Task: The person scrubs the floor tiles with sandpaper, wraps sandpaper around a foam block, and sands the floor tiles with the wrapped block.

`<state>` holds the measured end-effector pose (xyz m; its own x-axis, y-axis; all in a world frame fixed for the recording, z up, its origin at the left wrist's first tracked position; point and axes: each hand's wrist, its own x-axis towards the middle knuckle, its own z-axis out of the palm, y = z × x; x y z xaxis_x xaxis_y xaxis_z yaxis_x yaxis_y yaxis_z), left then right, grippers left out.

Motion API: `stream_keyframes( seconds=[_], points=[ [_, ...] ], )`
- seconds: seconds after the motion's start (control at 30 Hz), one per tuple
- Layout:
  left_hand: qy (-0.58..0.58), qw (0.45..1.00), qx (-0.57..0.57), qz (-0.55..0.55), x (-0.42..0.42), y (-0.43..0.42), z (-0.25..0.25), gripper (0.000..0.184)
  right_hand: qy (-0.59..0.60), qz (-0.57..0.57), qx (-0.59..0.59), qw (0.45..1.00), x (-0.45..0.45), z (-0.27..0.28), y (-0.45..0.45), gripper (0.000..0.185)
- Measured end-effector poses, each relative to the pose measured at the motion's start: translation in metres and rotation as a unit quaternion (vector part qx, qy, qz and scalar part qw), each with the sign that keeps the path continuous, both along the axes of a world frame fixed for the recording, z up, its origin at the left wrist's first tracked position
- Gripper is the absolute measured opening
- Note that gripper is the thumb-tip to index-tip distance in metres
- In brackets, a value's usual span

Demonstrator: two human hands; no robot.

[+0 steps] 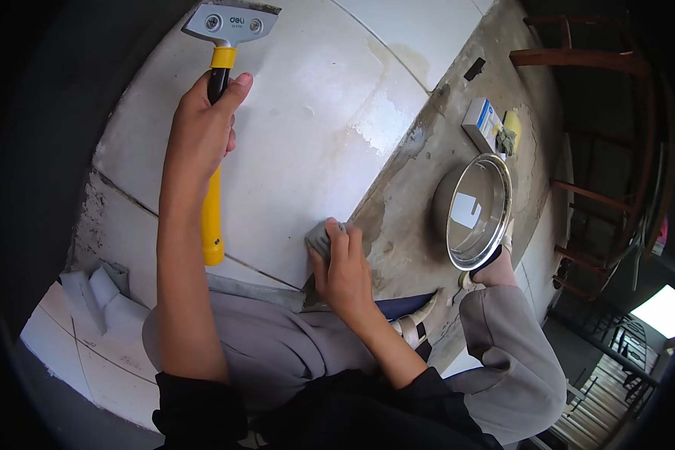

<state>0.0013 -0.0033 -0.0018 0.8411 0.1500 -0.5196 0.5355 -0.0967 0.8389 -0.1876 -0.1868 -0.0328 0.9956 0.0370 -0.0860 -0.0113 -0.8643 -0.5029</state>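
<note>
My left hand [211, 116] is closed round the black and yellow handle of a scraper [234, 24]. The scraper's wide metal head points away from me, over the white tiles [292, 135]. Its yellow handle end reaches back under my forearm. Lower and to the right, my right hand [343, 274] grips a damp-looking grey cloth [320, 240] on the tile near the edge of the concrete. A wet, whitish patch [382, 120] shows on the tiles ahead of the cloth.
A steel basin [478, 212] with water stands on the concrete floor [397, 217] by my foot. Beyond it are a box [481, 124], a yellow sponge [511, 124] and a black piece [475, 69]. Wooden furniture [585, 60] is at the right.
</note>
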Motion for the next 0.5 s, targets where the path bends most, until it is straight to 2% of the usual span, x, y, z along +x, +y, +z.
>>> stream_keyframes(
  seconds=[0.07, 0.13, 0.17, 0.27, 0.4, 0.5],
  points=[
    [-0.004, 1.0, -0.012, 0.001, -0.001, -0.001, 0.002, 0.033, -0.037, 0.001, 0.0, 0.999, 0.027, -0.003, -0.001, 0.049],
    [0.0, 1.0, 0.0, -0.003, -0.002, 0.0, 0.001, 0.037, -0.031, -0.018, 0.006, 0.999, 0.062, -0.005, -0.003, 0.049],
    [0.001, 1.0, 0.004, -0.004, -0.003, 0.0, 0.0, 0.039, -0.023, -0.022, 0.003, 0.999, 0.08, -0.003, -0.003, 0.056],
    [0.005, 1.0, -0.009, -0.007, -0.003, 0.001, -0.007, 0.038, -0.004, -0.045, -0.001, 0.999, 0.08, 0.003, -0.001, 0.056],
    [0.008, 1.0, 0.013, -0.008, 0.0, -0.001, -0.006, 0.039, 0.02, 0.001, -0.011, 1.0, 0.007, 0.005, 0.006, 0.055],
    [0.0, 1.0, 0.009, -0.011, -0.002, -0.001, -0.003, 0.039, -0.049, 0.03, -0.018, 0.998, 0.03, -0.005, -0.002, 0.056]
  ],
)
